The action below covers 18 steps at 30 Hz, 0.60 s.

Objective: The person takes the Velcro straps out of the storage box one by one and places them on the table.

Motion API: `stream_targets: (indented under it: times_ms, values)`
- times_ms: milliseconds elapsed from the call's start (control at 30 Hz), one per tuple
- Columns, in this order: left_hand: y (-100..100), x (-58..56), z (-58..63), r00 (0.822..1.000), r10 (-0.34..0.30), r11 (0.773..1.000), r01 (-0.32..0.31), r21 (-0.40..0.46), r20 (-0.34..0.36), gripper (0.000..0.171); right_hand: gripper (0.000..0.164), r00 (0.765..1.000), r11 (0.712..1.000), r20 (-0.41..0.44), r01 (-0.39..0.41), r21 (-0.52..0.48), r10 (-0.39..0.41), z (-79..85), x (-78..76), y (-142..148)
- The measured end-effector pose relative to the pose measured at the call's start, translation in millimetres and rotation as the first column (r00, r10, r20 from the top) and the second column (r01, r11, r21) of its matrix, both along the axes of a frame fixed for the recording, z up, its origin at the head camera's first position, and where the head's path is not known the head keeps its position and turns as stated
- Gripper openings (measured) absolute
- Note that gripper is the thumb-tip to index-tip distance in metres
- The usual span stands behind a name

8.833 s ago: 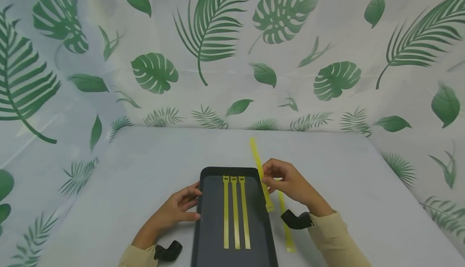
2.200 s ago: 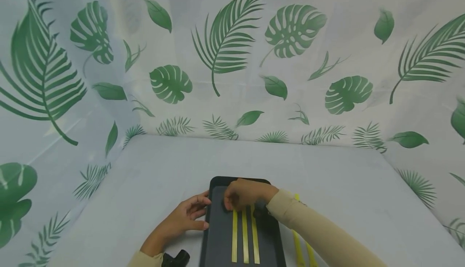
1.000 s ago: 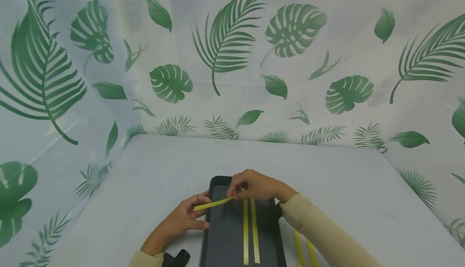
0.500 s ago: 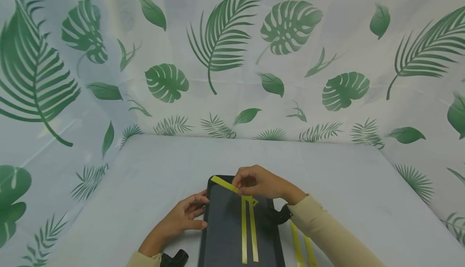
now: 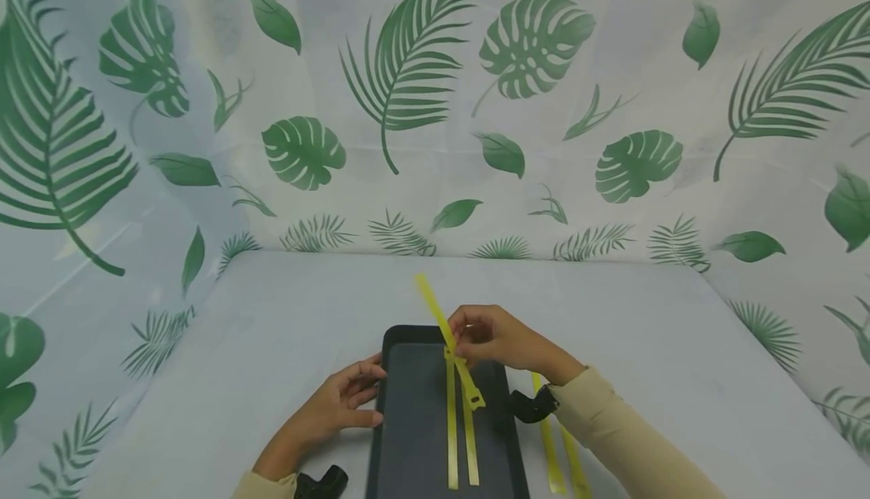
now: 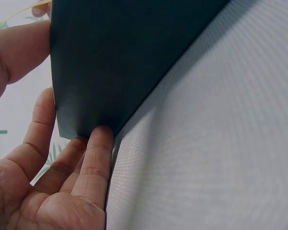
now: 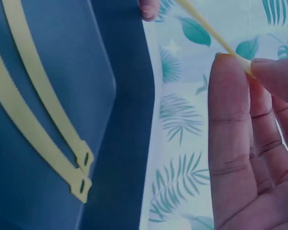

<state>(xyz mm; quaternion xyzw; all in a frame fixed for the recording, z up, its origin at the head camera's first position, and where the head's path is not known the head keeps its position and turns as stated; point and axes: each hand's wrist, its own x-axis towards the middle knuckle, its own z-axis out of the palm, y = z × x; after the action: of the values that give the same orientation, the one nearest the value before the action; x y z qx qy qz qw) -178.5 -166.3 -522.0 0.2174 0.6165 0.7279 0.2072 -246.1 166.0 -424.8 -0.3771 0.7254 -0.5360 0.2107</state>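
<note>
My right hand (image 5: 506,340) pinches a yellow slotted cable tie (image 5: 432,299) between thumb and index finger, above the far end of a dark tray (image 5: 414,423). The tie slants, its plain end up and away, its slotted head low over the tray. Two more yellow ties (image 5: 451,431) lie lengthwise inside the tray, their slotted heads at the far end, seen in the right wrist view as neighbouring heads (image 7: 81,184). Against the tray's left side my left hand (image 5: 340,401) rests its fingertips; in the left wrist view its extended fingers (image 6: 98,163) touch the outer wall.
Two further yellow ties (image 5: 549,446) lie on the white table (image 5: 306,295) right of the tray, partly behind the right forearm. A leaf-printed curtain (image 5: 435,106) encloses the back and sides. Black wrist cameras (image 5: 533,406) sit at both cuffs.
My right hand has picked the leftmost of three ties out of the tray, turned it from pointing left to slanting upward, and shifted slightly right. The left hand stays at the tray's side.
</note>
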Motion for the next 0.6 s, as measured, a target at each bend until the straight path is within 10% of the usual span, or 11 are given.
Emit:
stream_targets:
  times_ms: [600]
  values:
    - [0.4,1.6,1.7,1.0,-0.008,1.0,0.008,0.001,-0.026,0.064,0.032,0.97,0.982,0.163,0.186,-0.016,-0.181,-15.2,12.8,40.6]
